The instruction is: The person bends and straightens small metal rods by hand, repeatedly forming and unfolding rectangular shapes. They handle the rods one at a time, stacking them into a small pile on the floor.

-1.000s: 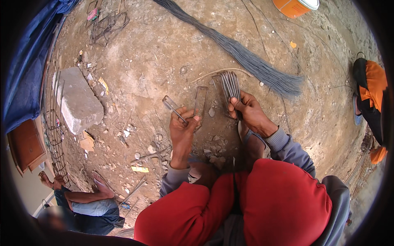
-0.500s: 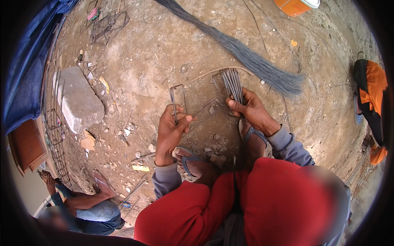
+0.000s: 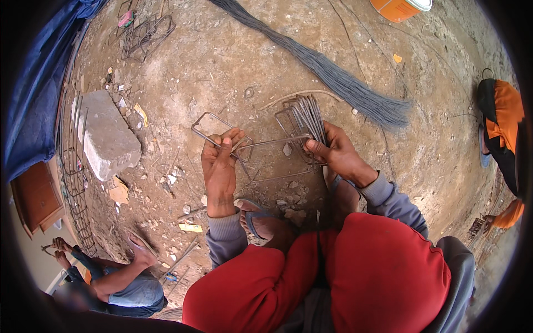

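My left hand point(image 3: 220, 172) pinches a bent steel stirrup point(image 3: 206, 114), a rectangular loop of thin bar, between thumb and fingers. Another rectangular stirrup point(image 3: 277, 140) spans the space between my hands, with one end by my left fingers and the other under my right thumb. A thick bundle of stacked stirrups point(image 3: 312, 117) is gripped in my right hand point(image 3: 345, 154), its bars fanned slightly upward. Both hands are held over the dirt in front of my knees, above my sandalled feet point(image 3: 258, 217).
A long sheaf of grey wire point(image 3: 333, 69) lies across the ground ahead. On the left are a concrete block point(image 3: 108, 136), a rebar cage point(image 3: 75, 188) and a blue tarp point(image 3: 39, 83). An orange bucket point(image 3: 397, 8) stands far right. Other people sit at lower left and right.
My left hand has turned and shifted slightly left, tilting its stirrup over leftward. The stirrup between my hands has risen into their grip. The person at lower left has raised their hands.
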### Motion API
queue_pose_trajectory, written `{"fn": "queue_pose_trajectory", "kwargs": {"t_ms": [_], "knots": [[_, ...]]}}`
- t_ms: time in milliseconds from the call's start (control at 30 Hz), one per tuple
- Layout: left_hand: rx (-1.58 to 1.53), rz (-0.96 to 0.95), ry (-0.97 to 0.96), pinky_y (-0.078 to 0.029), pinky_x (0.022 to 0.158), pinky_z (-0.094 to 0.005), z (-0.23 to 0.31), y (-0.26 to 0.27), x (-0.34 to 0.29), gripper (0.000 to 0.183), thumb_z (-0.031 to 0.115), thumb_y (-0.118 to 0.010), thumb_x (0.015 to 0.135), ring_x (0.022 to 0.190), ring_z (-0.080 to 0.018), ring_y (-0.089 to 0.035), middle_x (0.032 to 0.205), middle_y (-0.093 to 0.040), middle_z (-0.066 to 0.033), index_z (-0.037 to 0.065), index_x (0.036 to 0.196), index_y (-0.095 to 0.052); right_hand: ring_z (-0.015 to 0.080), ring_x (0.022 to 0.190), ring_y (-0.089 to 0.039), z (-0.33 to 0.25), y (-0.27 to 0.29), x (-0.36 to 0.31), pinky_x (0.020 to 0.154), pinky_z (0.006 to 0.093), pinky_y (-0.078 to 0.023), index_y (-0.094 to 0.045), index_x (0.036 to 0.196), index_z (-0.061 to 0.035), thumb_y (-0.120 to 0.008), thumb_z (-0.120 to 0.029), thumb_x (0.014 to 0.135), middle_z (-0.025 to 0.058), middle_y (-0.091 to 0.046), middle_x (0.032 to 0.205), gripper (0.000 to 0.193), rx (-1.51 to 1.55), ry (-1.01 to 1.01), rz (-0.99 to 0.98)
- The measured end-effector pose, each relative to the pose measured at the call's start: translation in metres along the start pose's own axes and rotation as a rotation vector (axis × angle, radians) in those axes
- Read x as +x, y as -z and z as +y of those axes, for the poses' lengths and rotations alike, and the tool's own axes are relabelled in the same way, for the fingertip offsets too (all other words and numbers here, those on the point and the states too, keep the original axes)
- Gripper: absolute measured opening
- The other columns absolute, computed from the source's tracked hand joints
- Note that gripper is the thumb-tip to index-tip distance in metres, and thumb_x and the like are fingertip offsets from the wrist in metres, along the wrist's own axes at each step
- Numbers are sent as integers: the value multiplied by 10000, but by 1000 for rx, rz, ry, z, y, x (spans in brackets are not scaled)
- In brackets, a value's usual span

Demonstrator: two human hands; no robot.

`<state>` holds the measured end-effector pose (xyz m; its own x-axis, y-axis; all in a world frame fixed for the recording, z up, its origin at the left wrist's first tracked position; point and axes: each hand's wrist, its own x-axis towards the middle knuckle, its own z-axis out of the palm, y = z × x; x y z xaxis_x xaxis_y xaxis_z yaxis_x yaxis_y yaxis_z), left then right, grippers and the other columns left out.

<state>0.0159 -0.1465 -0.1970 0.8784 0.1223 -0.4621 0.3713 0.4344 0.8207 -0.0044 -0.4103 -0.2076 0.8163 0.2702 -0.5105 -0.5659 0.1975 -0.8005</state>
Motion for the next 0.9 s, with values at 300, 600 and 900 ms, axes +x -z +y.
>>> {"fn": "queue_pose_trajectory", "kwargs": {"t_ms": [300,600,900], "knots": [[-150,-129,36,-460,765,-252,-30,30,-26,181,95,-688,924,1022,-168,-591,1210,-627,-125,126,1036,-549,50,577,-461,-3,2,3,519,200,-383,-542,1024,-68,-636,-143,967,19,-656,851,133,441,-132,114],[-260,-134,-107,-609,821,-391,-31,-7,-45,186,62,-654,935,915,-230,-697,1002,-679,-101,74,1086,-545,43,604,-480,2,-16,2,531,195,-395,-555,1081,-47,-643,-174,969,11,-626,818,191,259,-73,165],[-61,-96,36,-610,737,-304,-25,-17,-9,180,143,-634,963,866,-170,-687,968,-671,-67,57,1118,-600,53,606,-498,0,1,1,523,215,-380,-590,996,-54,-612,-219,992,-28,-573,740,167,72,-51,157]]}}
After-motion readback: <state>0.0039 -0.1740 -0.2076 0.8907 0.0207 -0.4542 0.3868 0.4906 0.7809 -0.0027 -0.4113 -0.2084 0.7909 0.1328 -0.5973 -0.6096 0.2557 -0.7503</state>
